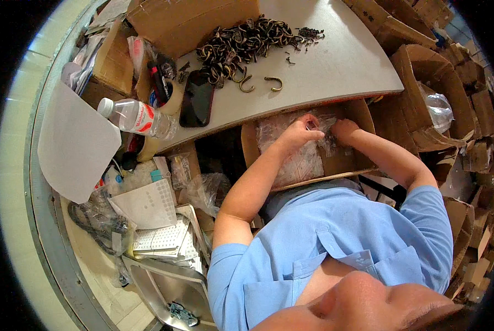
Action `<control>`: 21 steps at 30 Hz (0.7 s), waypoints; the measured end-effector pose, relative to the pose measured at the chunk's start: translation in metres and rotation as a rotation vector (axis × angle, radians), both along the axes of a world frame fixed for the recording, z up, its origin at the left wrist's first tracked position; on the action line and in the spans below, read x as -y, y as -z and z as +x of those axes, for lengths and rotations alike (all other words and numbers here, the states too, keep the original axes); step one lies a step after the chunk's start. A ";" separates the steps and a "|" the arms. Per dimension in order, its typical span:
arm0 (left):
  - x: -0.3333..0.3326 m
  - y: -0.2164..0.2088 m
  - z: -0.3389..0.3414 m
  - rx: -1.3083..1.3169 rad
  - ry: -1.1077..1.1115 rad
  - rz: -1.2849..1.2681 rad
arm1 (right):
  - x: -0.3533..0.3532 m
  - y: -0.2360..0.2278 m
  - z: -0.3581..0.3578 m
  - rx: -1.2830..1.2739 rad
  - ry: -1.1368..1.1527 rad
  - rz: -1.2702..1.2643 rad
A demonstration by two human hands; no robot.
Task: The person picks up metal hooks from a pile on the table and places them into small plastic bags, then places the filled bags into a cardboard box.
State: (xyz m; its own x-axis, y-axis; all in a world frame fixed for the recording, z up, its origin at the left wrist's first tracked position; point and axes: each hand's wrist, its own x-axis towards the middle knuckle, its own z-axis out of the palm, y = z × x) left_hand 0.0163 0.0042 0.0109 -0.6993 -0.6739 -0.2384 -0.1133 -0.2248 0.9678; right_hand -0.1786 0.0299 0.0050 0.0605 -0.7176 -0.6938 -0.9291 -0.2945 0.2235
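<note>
An open cardboard box [346, 164] rests at my lap, under the table's front edge. Clear plastic bags [294, 165] lie in its left part. Over the box, my left hand [303, 132] curls its fingers and thumb around a crinkled clear plastic bag [327, 128]. My right hand [346, 131] closes on the other side of this bag, fingertips partly hidden. What the bag contains is too small to tell. On the table, a heap of dark and brass-coloured curved hooks [241, 47] lies beyond my hands, with two loose hooks [273, 84] nearer the edge.
Small dark screws [310, 34] lie right of the heap. A black phone [197, 99] and a water bottle [139, 117] are at the table's left. Cardboard boxes [432, 83] crowd the right. Printed sheets [161, 240] and a metal tray [164, 284] are at the lower left.
</note>
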 end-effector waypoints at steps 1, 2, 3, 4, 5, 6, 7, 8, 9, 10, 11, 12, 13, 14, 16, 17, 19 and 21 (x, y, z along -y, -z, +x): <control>0.000 0.001 0.001 -0.009 -0.008 0.016 | 0.002 -0.001 0.000 0.000 -0.003 0.001; 0.000 0.005 0.001 -0.008 -0.011 0.018 | 0.004 -0.003 -0.002 0.029 0.015 0.017; 0.001 0.007 0.002 -0.013 -0.004 0.005 | 0.007 -0.010 -0.002 0.058 0.032 0.029; 0.002 0.009 0.002 -0.017 0.003 -0.006 | 0.010 -0.014 -0.005 0.059 0.029 0.029; 0.003 0.011 0.003 -0.016 -0.001 -0.006 | 0.013 -0.018 -0.009 0.137 0.099 -0.060; 0.003 0.005 0.002 0.018 0.050 -0.026 | 0.013 -0.024 -0.015 0.211 0.177 -0.151; 0.002 0.000 0.002 0.054 0.095 -0.043 | 0.014 -0.035 -0.016 0.212 0.175 -0.149; 0.003 -0.003 0.001 0.054 0.093 -0.042 | 0.014 -0.048 -0.019 0.456 0.200 -0.214; 0.003 -0.007 0.000 0.062 0.136 -0.050 | 0.012 -0.063 -0.021 0.698 0.227 -0.283; 0.003 -0.008 0.000 0.075 0.170 -0.054 | 0.011 -0.077 -0.014 0.700 0.222 -0.279; 0.002 -0.003 -0.001 0.076 0.163 -0.053 | 0.010 -0.089 -0.002 0.869 0.208 -0.279; 0.001 0.002 -0.003 -0.007 0.136 -0.001 | 0.009 -0.097 0.008 1.036 0.196 -0.281; 0.000 0.008 -0.004 -0.090 0.108 0.050 | 0.011 -0.100 0.015 1.037 0.192 -0.279; 0.001 0.013 -0.003 -0.089 0.101 0.048 | 0.014 -0.103 0.022 1.108 0.141 -0.270; 0.002 0.014 -0.003 -0.184 0.111 -0.016 | 0.024 -0.107 0.026 1.171 0.017 -0.345; 0.003 0.014 -0.004 -0.186 0.104 -0.020 | 0.033 -0.110 0.031 1.170 0.009 -0.343; 0.005 0.014 -0.005 -0.207 0.131 0.085 | 0.052 -0.114 0.047 1.107 0.007 -0.529; 0.003 0.009 -0.007 -0.181 0.100 0.078 | 0.076 -0.104 0.069 1.110 0.009 -0.647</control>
State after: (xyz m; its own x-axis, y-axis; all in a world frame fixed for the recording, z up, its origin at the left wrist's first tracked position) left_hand 0.0098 0.0013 0.0016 -0.7980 -0.5833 -0.1515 0.0350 -0.2958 0.9546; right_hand -0.1098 -0.0461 0.1086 0.3727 -0.9066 0.1978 -0.7101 -0.4159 -0.5682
